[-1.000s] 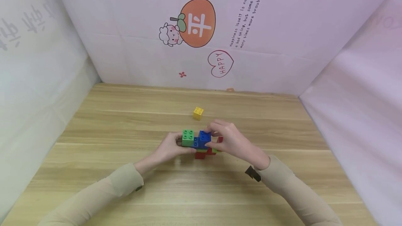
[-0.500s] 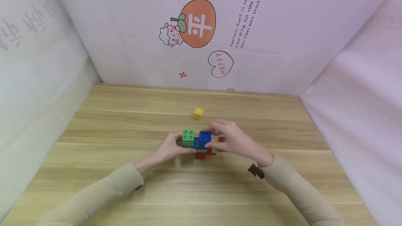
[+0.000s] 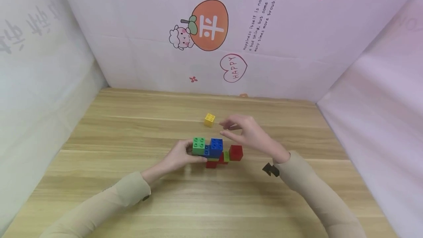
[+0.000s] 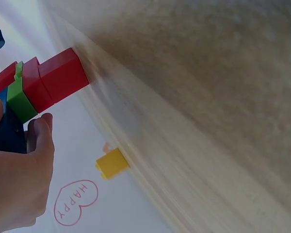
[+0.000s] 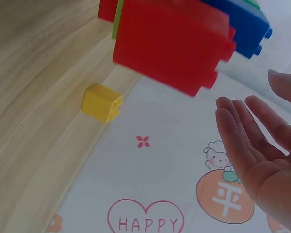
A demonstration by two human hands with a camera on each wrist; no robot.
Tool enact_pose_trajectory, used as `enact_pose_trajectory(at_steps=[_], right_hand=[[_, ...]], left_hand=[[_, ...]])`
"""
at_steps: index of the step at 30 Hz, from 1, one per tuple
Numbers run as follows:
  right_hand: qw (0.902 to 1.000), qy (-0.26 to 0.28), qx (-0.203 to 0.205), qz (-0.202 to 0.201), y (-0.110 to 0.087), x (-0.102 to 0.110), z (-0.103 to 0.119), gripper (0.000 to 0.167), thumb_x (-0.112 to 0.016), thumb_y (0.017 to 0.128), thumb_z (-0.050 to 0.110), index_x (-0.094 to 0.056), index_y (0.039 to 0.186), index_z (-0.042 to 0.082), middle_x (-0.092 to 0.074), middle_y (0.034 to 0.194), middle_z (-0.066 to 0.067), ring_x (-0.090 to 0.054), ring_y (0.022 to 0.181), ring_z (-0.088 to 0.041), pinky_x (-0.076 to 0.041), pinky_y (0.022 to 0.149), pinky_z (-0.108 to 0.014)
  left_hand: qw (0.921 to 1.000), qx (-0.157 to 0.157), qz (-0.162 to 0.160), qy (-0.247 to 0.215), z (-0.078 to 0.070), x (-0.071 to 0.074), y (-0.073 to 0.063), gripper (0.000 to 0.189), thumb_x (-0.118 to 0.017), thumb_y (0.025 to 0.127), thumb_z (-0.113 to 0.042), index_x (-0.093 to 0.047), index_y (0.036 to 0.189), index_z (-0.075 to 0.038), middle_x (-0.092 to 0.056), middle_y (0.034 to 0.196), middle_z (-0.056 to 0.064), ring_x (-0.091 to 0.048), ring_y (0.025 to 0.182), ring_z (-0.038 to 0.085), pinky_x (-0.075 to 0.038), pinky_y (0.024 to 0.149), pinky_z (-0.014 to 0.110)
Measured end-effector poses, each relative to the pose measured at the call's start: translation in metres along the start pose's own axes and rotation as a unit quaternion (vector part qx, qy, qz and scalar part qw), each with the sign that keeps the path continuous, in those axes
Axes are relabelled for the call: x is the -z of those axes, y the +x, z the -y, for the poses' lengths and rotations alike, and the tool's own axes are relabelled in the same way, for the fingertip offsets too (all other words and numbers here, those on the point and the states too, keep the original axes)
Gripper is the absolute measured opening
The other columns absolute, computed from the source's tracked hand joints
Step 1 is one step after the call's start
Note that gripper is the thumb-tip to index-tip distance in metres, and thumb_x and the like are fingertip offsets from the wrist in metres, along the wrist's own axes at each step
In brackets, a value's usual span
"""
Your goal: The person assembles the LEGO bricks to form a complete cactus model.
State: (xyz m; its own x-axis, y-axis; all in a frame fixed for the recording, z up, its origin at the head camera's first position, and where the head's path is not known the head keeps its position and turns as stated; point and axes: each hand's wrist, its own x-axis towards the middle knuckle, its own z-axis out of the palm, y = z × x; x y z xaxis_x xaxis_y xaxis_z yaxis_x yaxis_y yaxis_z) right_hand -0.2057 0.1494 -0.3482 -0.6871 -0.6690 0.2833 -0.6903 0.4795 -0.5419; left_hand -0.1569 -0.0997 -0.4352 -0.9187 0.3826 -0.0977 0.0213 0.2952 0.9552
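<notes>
A build of joined toy bricks stands on the wooden table, gripped at its left side by my left hand [image 3: 176,156]. On top are a green brick [image 3: 198,146] and, to its right, a blue brick [image 3: 216,147]. A red brick [image 3: 236,152] juts out on the right, past a small light-green piece [image 3: 226,156]. In the left wrist view, thumb and fingers hold the blue part [image 4: 9,128], above red bricks [image 4: 63,75]. Behind the build, my right hand [image 3: 249,131] hovers with loosely bent fingers, holding nothing. Near its fingertips is a single yellow brick [image 3: 209,120].
The wooden table [image 3: 158,208] meets a printed white cloth wall [image 3: 148,61] behind the yellow brick. Further white cloth hangs on the left [image 3: 43,94] and right sides.
My right hand has let go of the blue brick and moved back and up, toward the yellow brick. The red brick at the right is now uncovered. The left hand keeps its hold.
</notes>
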Motion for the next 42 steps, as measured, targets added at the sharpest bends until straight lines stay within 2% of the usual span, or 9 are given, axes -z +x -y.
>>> enact_pose_trajectory(at_steps=[6,15,27,36,42], right_hand=[[0.9998,0.007,-0.017,-0.004,0.013,0.000,-0.016,0.022,-0.074,0.088,0.012,-0.069,0.108,0.004,-0.074,0.105,-0.011,-0.072,0.094,-0.020,-0.063,0.081,-0.035],[0.9971,0.014,-0.074,0.014,0.031,-0.007,-0.047,0.025,-0.074,0.088,0.010,-0.067,0.111,0.001,-0.073,0.110,-0.015,-0.072,0.097,-0.026,-0.062,0.085,-0.040],[0.9906,0.004,-0.124,0.059,0.056,-0.020,-0.082,0.032,-0.073,0.089,0.015,-0.066,0.117,0.001,-0.070,0.118,-0.020,-0.071,0.102,-0.028,-0.061,0.088,-0.037],[0.9870,0.006,-0.137,0.084,0.066,-0.030,-0.096,0.035,-0.072,0.090,0.013,-0.063,0.119,-0.003,-0.070,0.115,-0.020,-0.071,0.101,-0.031,-0.060,0.091,-0.041],[0.9842,0.000,-0.150,0.094,0.071,-0.038,-0.102,0.039,-0.075,0.088,0.018,-0.062,0.121,0.000,-0.069,0.117,-0.018,-0.071,0.103,-0.030,-0.060,0.091,-0.041]], left_hand=[[0.9999,0.015,-0.006,-0.003,-0.002,0.000,-0.001,0.057,-0.084,0.078,-0.021,-0.062,0.128,-0.006,-0.071,0.122,0.013,-0.069,0.112,0.025,-0.055,0.101,0.037],[1.0000,-0.001,0.001,0.002,-0.001,0.000,-0.003,0.053,-0.083,0.080,-0.025,-0.064,0.126,-0.007,-0.072,0.120,0.011,-0.069,0.109,0.022,-0.056,0.099,0.038],[0.9999,0.005,-0.006,0.006,-0.001,0.003,-0.003,0.052,-0.083,0.079,-0.024,-0.065,0.125,-0.007,-0.073,0.119,0.011,-0.069,0.109,0.022,-0.055,0.101,0.039],[1.0000,-0.004,-0.002,0.000,-0.001,0.002,-0.002,0.052,-0.083,0.079,-0.023,-0.065,0.125,-0.007,-0.073,0.119,0.012,-0.070,0.108,0.022,-0.056,0.099,0.036],[1.0000,-0.004,-0.002,-0.002,-0.001,0.002,-0.002,0.052,-0.083,0.079,-0.022,-0.065,0.126,-0.006,-0.073,0.119,0.012,-0.070,0.108,0.022,-0.056,0.099,0.036]])
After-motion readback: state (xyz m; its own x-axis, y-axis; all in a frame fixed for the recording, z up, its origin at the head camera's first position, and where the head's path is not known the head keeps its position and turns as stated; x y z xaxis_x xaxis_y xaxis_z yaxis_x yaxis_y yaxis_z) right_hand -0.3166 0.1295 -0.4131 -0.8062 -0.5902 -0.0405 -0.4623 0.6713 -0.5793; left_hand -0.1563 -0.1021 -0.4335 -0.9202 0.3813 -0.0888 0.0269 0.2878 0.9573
